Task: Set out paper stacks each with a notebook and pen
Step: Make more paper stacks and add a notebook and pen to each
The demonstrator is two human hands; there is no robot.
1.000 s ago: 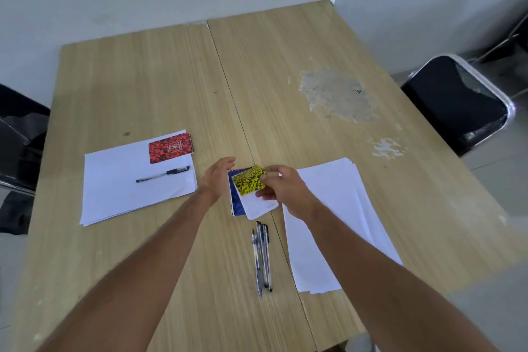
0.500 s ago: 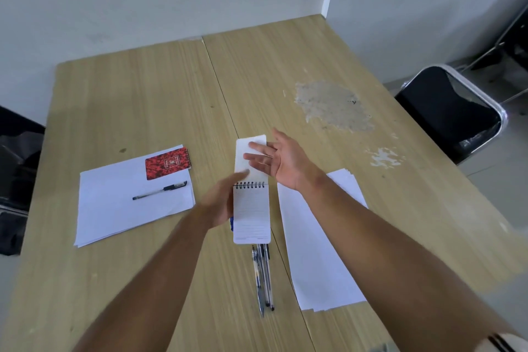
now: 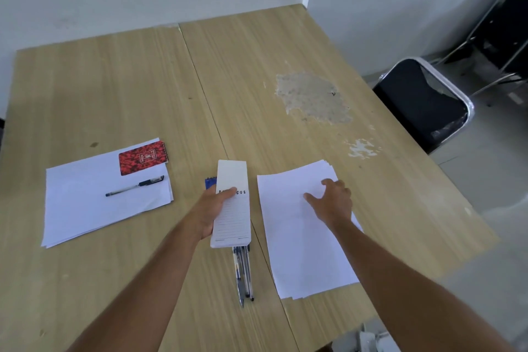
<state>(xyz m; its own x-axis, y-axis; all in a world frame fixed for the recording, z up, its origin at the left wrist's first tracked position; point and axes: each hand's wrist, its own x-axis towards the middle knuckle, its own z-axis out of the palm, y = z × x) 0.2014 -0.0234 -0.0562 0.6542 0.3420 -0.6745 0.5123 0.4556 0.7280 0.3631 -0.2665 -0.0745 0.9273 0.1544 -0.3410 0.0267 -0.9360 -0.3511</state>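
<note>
My left hand (image 3: 210, 210) holds an opened spiral notebook (image 3: 233, 211) above the table's middle, thumb across its coil and the cover flipped back. A blue notebook (image 3: 210, 181) peeks out beneath it. Several pens (image 3: 243, 274) lie just below. My right hand (image 3: 333, 200) rests with spread fingers on the right paper stack (image 3: 303, 237). On the left, another paper stack (image 3: 94, 197) carries a red notebook (image 3: 143, 158) and a black pen (image 3: 134, 186).
The wooden table (image 3: 143, 80) has a worn grey patch (image 3: 313, 98) at the right rear. A black chair (image 3: 423, 103) stands beside the table's right edge. White walls close the far side.
The yellow cover of the notebook was flipped open, showing lined pages. My right hand let go of it and moved right onto the right paper stack. My left hand kept hold of the notebook.
</note>
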